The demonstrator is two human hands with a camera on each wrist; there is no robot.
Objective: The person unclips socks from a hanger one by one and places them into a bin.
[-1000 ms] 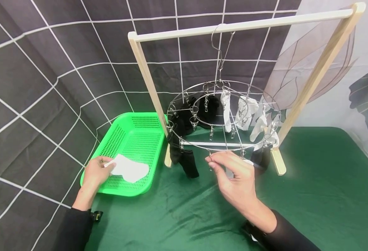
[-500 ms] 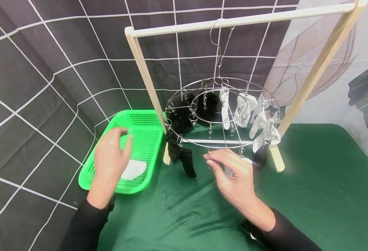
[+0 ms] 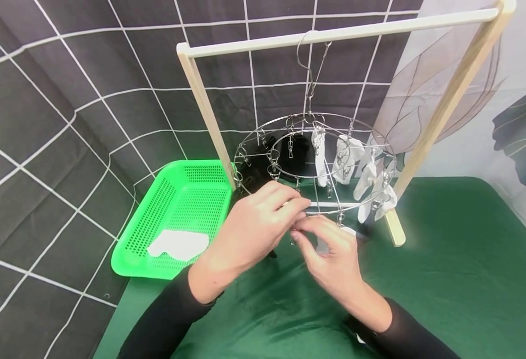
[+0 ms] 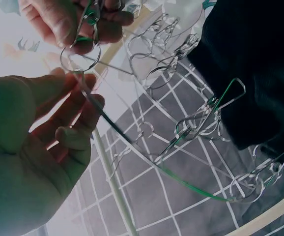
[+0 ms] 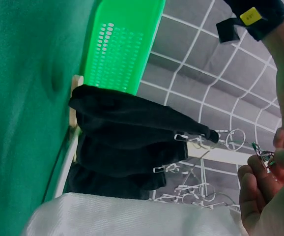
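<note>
A round wire hanger with clips (image 3: 264,124) hangs from a wooden rack. My right hand (image 3: 334,249) pinches a metal clip (image 4: 90,19) at the near rim. Beside it, my left hand (image 3: 258,219) has its fingertips on the wire rim (image 4: 115,129), where the clip's small ring (image 4: 99,55) joins it. The left wrist view shows the fingers curled around this rim. Nothing hangs from the held clip that I can make out. A white sock (image 3: 179,244) lies in the green basket (image 3: 128,267).
Black socks (image 5: 132,132) hang on the hanger's left side and white socks (image 3: 320,154) on its right. The rack's post (image 3: 446,109) rises at the right. Green cloth (image 3: 460,259) covers the table. A dark gridded curtain (image 3: 155,60) stands behind.
My left hand has let go of the white sock, leaving it in the basket, and has moved right to the hanger's near rim. The right hand stays at its clip.
</note>
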